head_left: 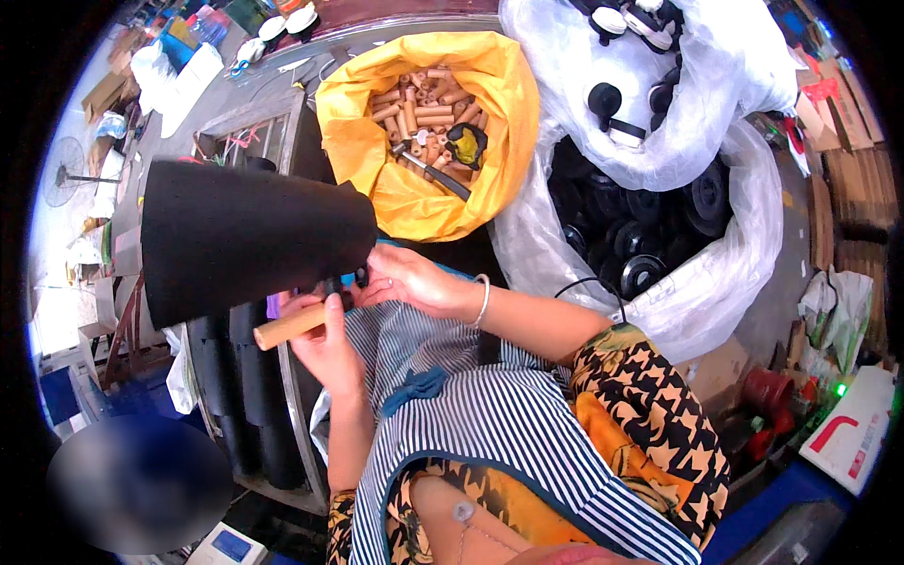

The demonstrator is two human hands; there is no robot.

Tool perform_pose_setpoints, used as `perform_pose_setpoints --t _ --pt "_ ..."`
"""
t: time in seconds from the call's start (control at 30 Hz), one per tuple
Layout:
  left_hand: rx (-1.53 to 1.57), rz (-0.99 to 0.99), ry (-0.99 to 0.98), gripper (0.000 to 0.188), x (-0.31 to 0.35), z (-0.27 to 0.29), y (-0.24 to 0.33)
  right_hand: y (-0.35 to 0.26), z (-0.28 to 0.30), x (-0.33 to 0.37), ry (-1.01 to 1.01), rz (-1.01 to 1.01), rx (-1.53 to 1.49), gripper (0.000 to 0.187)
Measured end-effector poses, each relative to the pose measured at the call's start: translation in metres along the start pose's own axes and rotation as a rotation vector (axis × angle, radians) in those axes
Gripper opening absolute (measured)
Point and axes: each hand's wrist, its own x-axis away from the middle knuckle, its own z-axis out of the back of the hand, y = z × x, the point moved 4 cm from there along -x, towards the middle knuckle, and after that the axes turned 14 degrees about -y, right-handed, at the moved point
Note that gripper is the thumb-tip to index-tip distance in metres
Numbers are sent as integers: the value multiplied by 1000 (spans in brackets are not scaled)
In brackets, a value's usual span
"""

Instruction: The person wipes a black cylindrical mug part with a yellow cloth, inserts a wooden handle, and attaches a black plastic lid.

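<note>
Both hands meet at the black cone's (250, 235) narrow end: left hand (325, 344) grips a tube (290, 326), right hand (410, 281) fingers pinch the cone's tip; judging by this, the tube needs aligning there.

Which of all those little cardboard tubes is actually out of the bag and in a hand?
The single tan tube gripped in the left hand, sticking out sideways under the black cone. All the others lie piled inside the yellow bag.

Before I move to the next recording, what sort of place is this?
Probably a small assembly workshop: a yellow sack of cardboard tubes, clear bags of black plastic discs, and a black cone being worked by hand.
</note>
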Motion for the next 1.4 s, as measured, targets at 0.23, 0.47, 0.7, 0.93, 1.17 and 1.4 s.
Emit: perform_pose_setpoints --t 0.23,0.47,0.7,0.93,1.17,1.4 --pt "-143 53 177 32 17 79 27 -133 83 107 808 -87 1948 20" --pt "-353 185 -266 35 36 100 -17 -171 244 188 610 -383 2704 27" --pt "-124 75 -169 38 43 108 -42 -170 291 176 438 -719 2755 28" --pt "-93 55 77 34 45 107 -66 -169 176 175 832 -479 1396 54" --pt "221 -3 152 39 47 103 -49 -118 3 76 359 134 1324 51" --pt "178 -111 231 45 47 127 -7 -80 -54 44 67 491 1143 53"
